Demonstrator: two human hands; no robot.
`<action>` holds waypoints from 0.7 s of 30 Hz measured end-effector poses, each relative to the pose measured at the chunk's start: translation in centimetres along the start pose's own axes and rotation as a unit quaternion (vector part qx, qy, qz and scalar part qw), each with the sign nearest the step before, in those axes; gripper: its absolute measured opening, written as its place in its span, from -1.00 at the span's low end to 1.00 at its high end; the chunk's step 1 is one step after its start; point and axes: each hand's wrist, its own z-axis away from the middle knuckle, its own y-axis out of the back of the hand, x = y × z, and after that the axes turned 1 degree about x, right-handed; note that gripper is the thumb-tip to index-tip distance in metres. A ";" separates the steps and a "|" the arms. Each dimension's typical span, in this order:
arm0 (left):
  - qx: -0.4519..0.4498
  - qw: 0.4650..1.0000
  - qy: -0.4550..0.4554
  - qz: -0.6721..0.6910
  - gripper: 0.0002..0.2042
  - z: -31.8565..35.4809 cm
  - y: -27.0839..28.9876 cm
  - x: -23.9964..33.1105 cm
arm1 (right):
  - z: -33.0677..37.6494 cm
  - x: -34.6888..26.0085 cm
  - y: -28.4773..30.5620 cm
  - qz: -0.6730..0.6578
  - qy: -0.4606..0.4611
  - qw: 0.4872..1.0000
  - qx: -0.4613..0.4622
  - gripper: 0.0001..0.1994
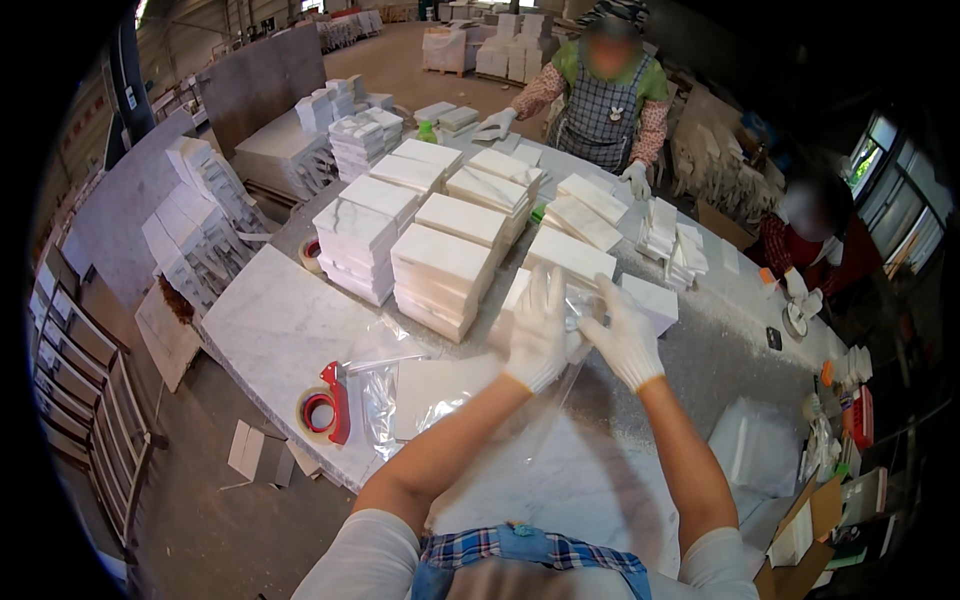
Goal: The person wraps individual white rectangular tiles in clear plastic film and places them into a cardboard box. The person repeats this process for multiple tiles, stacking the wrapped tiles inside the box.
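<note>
Both my hands wear white knitted gloves over a worktable of marble slabs. My left hand (537, 340) has its fingers stretched out and slightly blurred, in front of a stack of white tiles (570, 255). Beside it, my right hand (628, 345) has its thumb and fingers around the edge of a clear plastic bag (583, 302). The bag lies between the two hands; its lower part is blurred. Near my left forearm, a white tile (430, 395) rests among clear plastic sleeves (380, 400). A red tape dispenser (335, 405) lies to their left.
Tall tile stacks (445, 265) fill the table's middle. Across it, a gloved co-worker (610, 110) handles tiles; another person (805, 240) works at far right. A pile of plastic bags (755, 445) and a cardboard box (805, 535) are at near right. A metal rack (95, 420) stands left.
</note>
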 end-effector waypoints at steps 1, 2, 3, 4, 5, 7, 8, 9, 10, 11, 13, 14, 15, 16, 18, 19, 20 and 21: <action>-0.001 1.000 0.004 0.010 -0.01 0.1 -0.5 -0.3 | -1.9 -0.4 -0.8 0.026 -0.012 0.999 -0.028 -0.47; -0.001 1.000 0.009 0.018 -0.02 0.2 -1.0 -0.7 | -3.4 -0.6 -1.5 0.049 -0.022 0.997 -0.056 -0.48; -0.003 1.000 0.015 0.025 -0.02 0.1 -0.9 -0.8 | -4.3 -0.5 -2.1 0.018 -0.040 0.996 -0.072 -0.51; 0.020 1.000 0.018 0.005 -0.02 0.1 -0.6 -0.7 | -5.2 -0.3 -2.6 -0.013 -0.057 0.994 -0.089 -0.53; 0.040 0.999 0.023 -0.007 -0.03 -0.1 0.3 0.5 | -5.4 0.3 -2.9 -0.038 -0.081 0.990 -0.106 -0.56; 0.073 0.994 0.085 0.006 -0.01 0.3 1.2 0.5 | -5.3 1.6 -4.2 -0.152 -0.088 0.982 -0.076 -0.61; 0.081 0.986 0.139 0.038 0.01 1.0 1.4 -0.1 | -5.2 2.1 -4.5 -0.208 -0.091 0.972 -0.061 -0.64; 0.086 0.975 0.192 0.068 0.03 1.9 1.7 -0.7 | -5.1 2.2 -4.7 -0.255 -0.108 0.958 -0.070 -0.65; 0.117 0.959 0.230 0.114 0.02 3.0 1.9 -1.4 | -4.9 2.1 -4.7 -0.301 -0.125 0.942 -0.077 -0.67; 0.094 0.943 0.277 0.157 0.00 3.9 2.1 -1.7 | -4.7 2.2 -4.4 -0.346 -0.144 0.924 -0.080 -0.68; 0.048 0.898 0.368 0.237 -0.04 5.4 3.0 -2.3 | -4.0 1.1 -3.9 -0.399 -0.163 0.900 -0.069 -0.73; -0.016 0.892 0.378 0.245 -0.08 5.1 3.9 -1.8 | -3.8 1.0 -3.5 -0.424 -0.172 0.887 -0.058 -0.76; -0.081 0.884 0.386 0.251 -0.13 4.4 5.4 -1.0 | -3.6 1.4 -3.3 -0.437 -0.176 0.881 -0.049 -0.77; -0.145 0.872 0.391 0.255 -0.17 4.1 6.3 -0.6 | -3.4 2.1 -3.1 -0.449 -0.180 0.874 -0.041 -0.78; -0.189 0.825 0.417 0.331 -0.24 4.1 7.0 -1.9 | -2.7 2.3 -3.3 -0.491 -0.186 0.850 -0.034 -0.80; -0.175 0.832 0.411 0.329 -0.28 4.3 7.2 -1.8 | -2.3 2.4 -3.3 -0.517 -0.188 0.834 -0.033 -0.81; -0.159 0.838 0.405 0.328 -0.31 4.3 7.4 -1.7 | -2.1 2.5 -3.3 -0.541 -0.189 0.819 -0.032 -0.82; -0.107 0.872 0.380 0.288 -0.33 4.7 7.5 -0.9 | -1.8 2.6 -3.5 -0.551 -0.195 0.811 -0.020 -0.82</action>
